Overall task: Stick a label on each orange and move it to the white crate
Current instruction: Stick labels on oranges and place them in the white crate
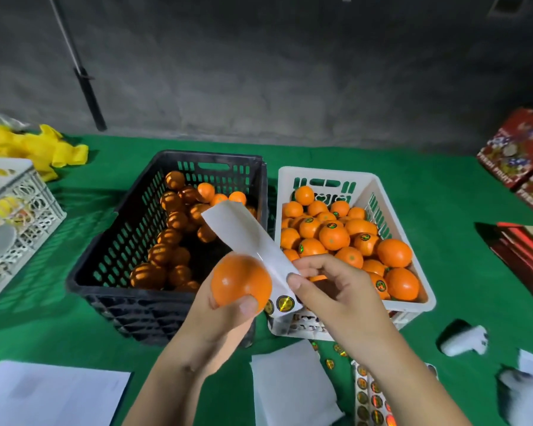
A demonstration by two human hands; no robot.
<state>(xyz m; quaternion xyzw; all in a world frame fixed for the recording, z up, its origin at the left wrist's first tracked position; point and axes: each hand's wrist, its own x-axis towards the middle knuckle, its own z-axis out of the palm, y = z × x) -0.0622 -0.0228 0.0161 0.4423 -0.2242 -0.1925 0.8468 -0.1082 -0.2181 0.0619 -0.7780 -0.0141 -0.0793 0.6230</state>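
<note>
My left hand (219,315) holds an orange (240,279) above the near edge of the black crate (111,241), which has several unlabelled oranges inside. A white label strip (243,238) rises behind that orange, with round gold stickers at its lower end (285,303). My right hand (330,287) pinches the strip near the stickers. The white crate (397,216) to the right is filled with several oranges, some showing stickers.
A white lattice crate (16,210) and yellow netting (34,149) lie at the left. White sheets (53,395) (293,388) and a sticker sheet (370,395) are near me. Red fruit boxes (517,152) stand at the right. A white object (465,339) rests on the green cloth.
</note>
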